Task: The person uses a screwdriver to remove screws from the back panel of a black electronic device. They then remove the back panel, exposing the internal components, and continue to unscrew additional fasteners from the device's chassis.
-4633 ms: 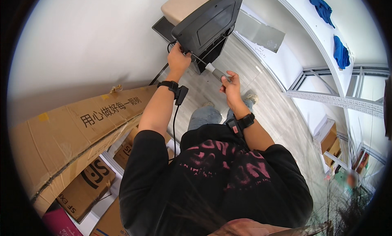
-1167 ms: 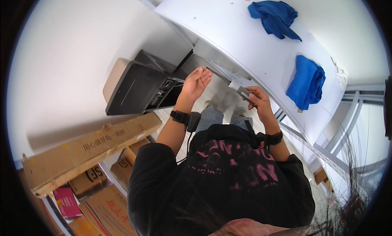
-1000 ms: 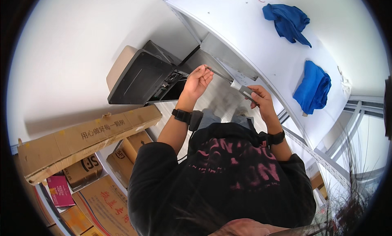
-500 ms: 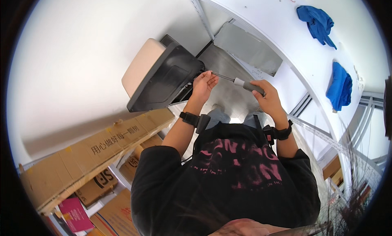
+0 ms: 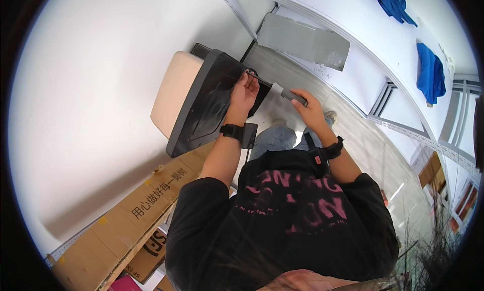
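Screwdriver: We hold it in front of the body by its grey handle; the white collar and metal shaft point up and left, toward the near corner of a padded seat.
Right hand: We keep the fingers curled closed around the handle, thumb along its near side.
Left hand: We set it at the seat corner, palm partly turned up, fingers bent, thumb and forefinger at the far end of the shaft. We cannot tell whether they pinch the shaft or a small part.
Seat: We see a beige cushion on a black panel, tilted on its side beside the white wall.
Wrists: We wear a black strap on each.
Cardboard box: Long and brown, it lies at lower left, near the seat.
Grey sheet: It lies beneath the white shelf.
Blue cloths: Two rest on the shelf, well apart from both hands.
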{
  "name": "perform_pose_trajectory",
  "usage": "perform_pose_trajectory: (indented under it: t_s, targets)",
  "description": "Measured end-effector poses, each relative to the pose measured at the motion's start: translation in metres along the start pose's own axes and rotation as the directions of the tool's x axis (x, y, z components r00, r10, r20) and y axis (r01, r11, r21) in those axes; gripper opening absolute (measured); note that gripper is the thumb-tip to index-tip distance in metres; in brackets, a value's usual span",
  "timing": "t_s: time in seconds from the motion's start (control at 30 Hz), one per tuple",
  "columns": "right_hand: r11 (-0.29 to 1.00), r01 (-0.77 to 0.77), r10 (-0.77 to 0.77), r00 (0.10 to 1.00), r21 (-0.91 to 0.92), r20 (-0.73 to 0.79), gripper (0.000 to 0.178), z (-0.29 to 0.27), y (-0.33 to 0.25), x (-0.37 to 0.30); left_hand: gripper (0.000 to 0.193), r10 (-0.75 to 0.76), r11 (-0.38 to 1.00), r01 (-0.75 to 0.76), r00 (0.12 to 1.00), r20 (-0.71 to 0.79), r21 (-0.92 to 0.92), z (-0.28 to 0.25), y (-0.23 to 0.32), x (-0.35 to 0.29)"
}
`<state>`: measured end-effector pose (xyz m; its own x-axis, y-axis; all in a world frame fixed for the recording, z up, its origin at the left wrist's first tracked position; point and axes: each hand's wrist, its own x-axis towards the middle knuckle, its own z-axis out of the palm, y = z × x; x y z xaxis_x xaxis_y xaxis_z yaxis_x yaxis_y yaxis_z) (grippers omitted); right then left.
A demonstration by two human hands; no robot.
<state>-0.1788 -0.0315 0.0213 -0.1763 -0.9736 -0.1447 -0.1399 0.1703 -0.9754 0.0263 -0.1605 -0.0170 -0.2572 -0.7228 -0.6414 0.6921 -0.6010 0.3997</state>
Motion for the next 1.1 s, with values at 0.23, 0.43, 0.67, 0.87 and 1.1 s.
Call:
perform_pose_trajectory:
  t_s: [0.23, 0.43, 0.67, 0.87, 1.1]
  targets:
    - [0.995, -0.029, 0.032, 0.999, 0.095, -0.024, 0.028, 0.016, 0.009, 0.005, 0.012, 0.007, 0.998, -0.009, 0.999, -0.042, -0.06, 0.006, -0.003, 0.005]
    - [0.991, -0.066, 0.069, 0.997, 0.12, -0.022, 0.028, 0.017, 0.002, 0.006, 0.013, 0.016, 0.996, -0.022, 0.998, -0.063, -0.084, 0.009, -0.004, 0.006]
    - [0.997, 0.072, -0.071, 0.997, 0.034, -0.043, 0.028, 0.018, -0.01, 0.01, 0.013, 0.035, 0.996, -0.038, 0.999, -0.039, -0.079, 0.007, -0.004, 0.006]
    - [0.996, 0.092, -0.094, 0.99, -0.021, -0.101, 0.035, 0.021, -0.006, 0.013, 0.017, 0.036, 0.999, -0.036, 0.999, 0.018, 0.013, 0.011, -0.003, 0.001]
    - [0.891, -0.263, 0.296, 0.954, 0.37, -0.036, 0.046, 0.021, -0.007, 0.014, 0.021, -0.001, 0.993, -0.01, 0.996, 0.094, 0.12, 0.015, -0.005, -0.005]
